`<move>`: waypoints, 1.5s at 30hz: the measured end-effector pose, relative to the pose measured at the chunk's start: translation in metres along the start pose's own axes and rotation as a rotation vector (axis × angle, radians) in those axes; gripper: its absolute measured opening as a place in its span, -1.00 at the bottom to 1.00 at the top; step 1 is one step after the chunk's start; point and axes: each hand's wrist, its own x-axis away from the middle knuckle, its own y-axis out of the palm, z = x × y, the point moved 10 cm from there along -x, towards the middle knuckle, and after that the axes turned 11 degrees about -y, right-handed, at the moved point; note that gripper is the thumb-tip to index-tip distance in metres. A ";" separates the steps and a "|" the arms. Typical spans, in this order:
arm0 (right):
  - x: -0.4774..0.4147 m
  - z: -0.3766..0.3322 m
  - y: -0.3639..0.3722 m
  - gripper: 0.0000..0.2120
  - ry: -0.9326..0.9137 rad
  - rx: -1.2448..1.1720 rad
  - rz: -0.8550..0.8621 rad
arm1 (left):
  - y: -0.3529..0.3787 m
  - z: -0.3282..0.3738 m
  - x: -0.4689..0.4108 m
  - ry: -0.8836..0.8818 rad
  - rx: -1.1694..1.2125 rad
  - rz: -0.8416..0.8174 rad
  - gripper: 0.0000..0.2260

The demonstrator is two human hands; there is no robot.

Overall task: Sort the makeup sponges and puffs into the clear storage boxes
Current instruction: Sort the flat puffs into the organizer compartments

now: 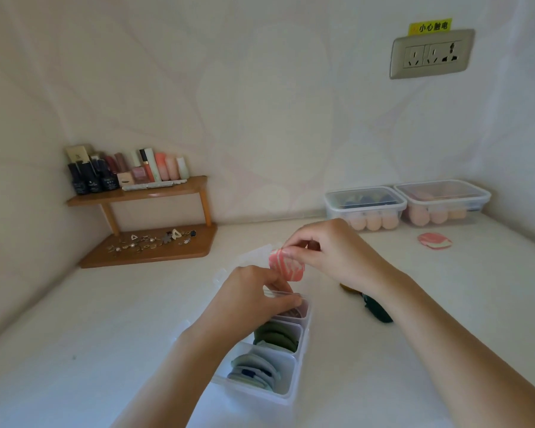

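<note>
Just above the far end of the clear box [295,378], the right hand [331,251] pinches a pink puff [286,267]. The left hand [254,295] grips the box's far rim, hiding what lies under it.

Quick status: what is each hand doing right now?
Left hand: fingers pinch the far rim of the box.
Right hand: fingers pinch a pink puff above the box.

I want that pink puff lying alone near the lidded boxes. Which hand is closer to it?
Right. The right hand, pinching a striped puff, is left of the lone puff, not touching. The left hand is farther away, at the divided box.
</note>
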 end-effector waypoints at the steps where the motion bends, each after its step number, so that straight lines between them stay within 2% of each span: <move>1: 0.001 -0.001 0.006 -0.85 -0.003 0.012 -0.039 | -0.001 0.000 0.000 0.006 0.003 0.009 -0.85; 8: 0.010 0.007 0.022 -0.85 0.039 0.108 -0.183 | -0.004 0.007 0.001 0.067 -0.039 0.092 -0.81; 12: 0.012 0.010 0.016 -0.91 0.074 0.074 -0.134 | -0.006 0.010 0.001 0.128 -0.071 0.144 -0.77; 17: 0.013 0.008 0.017 -0.93 0.082 0.041 -0.139 | -0.004 0.011 0.000 0.155 -0.065 0.115 -0.79; 22: 0.016 0.017 0.012 -0.87 0.146 -0.017 -0.098 | -0.007 0.013 0.001 0.170 -0.119 0.175 -0.77; 27: 0.019 0.017 0.021 -0.92 0.135 -0.009 -0.181 | -0.004 0.017 0.003 0.207 -0.089 0.128 -0.80; 33: 0.019 0.015 0.027 -0.97 0.058 0.071 -0.284 | -0.001 0.013 0.002 0.158 -0.101 0.082 -0.82; 36: 0.023 0.019 0.025 -0.86 0.107 -0.007 -0.333 | 0.002 0.010 0.001 0.128 -0.123 0.056 -0.76; 38: 0.022 0.023 0.013 -0.75 0.152 -0.131 -0.264 | 0.003 0.010 0.001 0.124 -0.134 0.047 -0.75; 41: 0.023 0.055 -0.030 -0.71 0.257 -0.175 0.030 | 0.006 0.010 0.002 0.115 -0.132 0.019 -0.74; 43: 0.037 0.096 -0.065 -0.75 0.357 0.015 0.222 | 0.008 0.010 0.002 0.109 -0.116 -0.004 -0.71; 45: 0.060 0.140 -0.086 -0.76 0.501 0.252 0.320 | 0.010 0.011 0.002 0.118 -0.120 -0.024 -0.75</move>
